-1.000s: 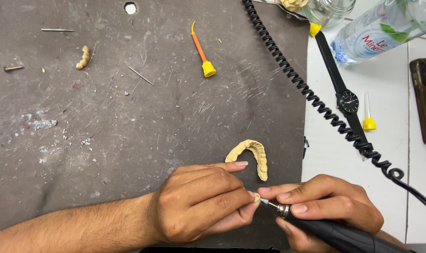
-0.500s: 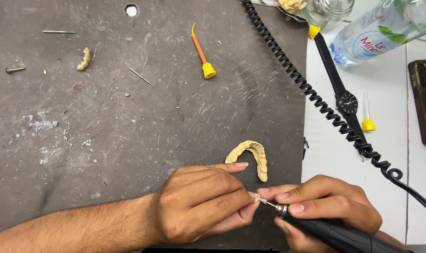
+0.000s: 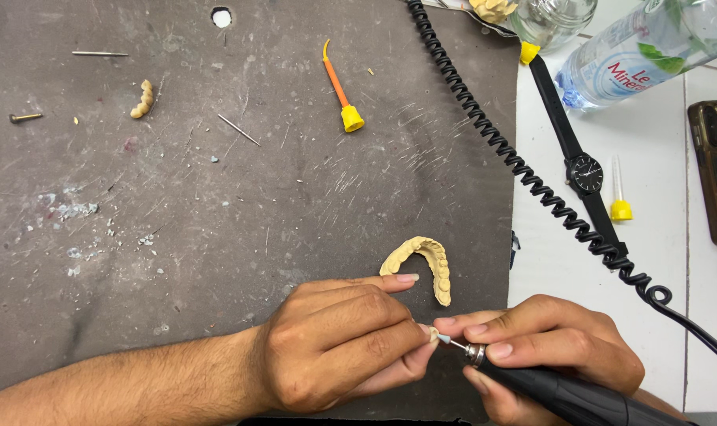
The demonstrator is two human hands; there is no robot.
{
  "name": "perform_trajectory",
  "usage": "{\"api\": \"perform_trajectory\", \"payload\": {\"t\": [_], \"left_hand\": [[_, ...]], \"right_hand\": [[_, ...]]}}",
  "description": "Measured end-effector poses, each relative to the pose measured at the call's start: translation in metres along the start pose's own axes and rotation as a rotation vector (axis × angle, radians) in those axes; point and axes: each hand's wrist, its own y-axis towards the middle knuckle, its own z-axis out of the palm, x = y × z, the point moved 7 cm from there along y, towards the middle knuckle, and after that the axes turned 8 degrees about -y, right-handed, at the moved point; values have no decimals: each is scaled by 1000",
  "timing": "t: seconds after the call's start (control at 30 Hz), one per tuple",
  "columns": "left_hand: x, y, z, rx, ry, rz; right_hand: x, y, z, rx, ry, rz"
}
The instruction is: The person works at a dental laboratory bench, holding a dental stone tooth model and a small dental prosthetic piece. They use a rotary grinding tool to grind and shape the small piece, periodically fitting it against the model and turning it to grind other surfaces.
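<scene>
While the left hand [image 3: 338, 343] pinches a small pale tooth-shaped piece [image 3: 432, 334] between thumb and fingertips, the right hand [image 3: 548, 339] brings the bur tip [image 3: 447, 340] of a dark rotary handpiece [image 3: 579, 394] against it; the work in hand looks like fine trimming of that piece, held just above the dark grey mat [image 3: 216, 205] near its lower edge. Both hands are closed — the left curled tight round the little piece with its index finger stretched out straight, the right wrapped pen-fashion about the handpiece, thumb and forefinger close to the metal collar; the two hands nearly touch at the fingertips. The left forearm comes in low from the left, lying along the mat; the right wrist enters from the lower right corner. As I judge it, the next move calls for a steady brace and a light touch, turning the piece slightly to offer a fresh face to the bur — a slip would nick a fingertip. Just beyond the left index finger lies a tan dental arch model [image 3: 421, 264]; the black coiled cord [image 3: 524, 170] runs up the mat's right edge.
</scene>
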Motion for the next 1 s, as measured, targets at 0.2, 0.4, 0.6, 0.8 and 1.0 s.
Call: {"api": "perform_trajectory", "payload": {"t": [0.2,0.4,0.6,0.8,1.0], "left_hand": [[-3,4,-2,-7,10,23],[-3,6,-2,-7,6,23],[-5,9,-3,-6,7,30],[-4,9,-3,-6,5,34],[-4,8,-3,-9,-2,41]], "right_hand": [[0,0,0,0,31,12],[1,1,1,12,5,10],[0,0,0,0,27,28],[1,1,0,23,2,6],[0,-1,2,2,7,27]]}}
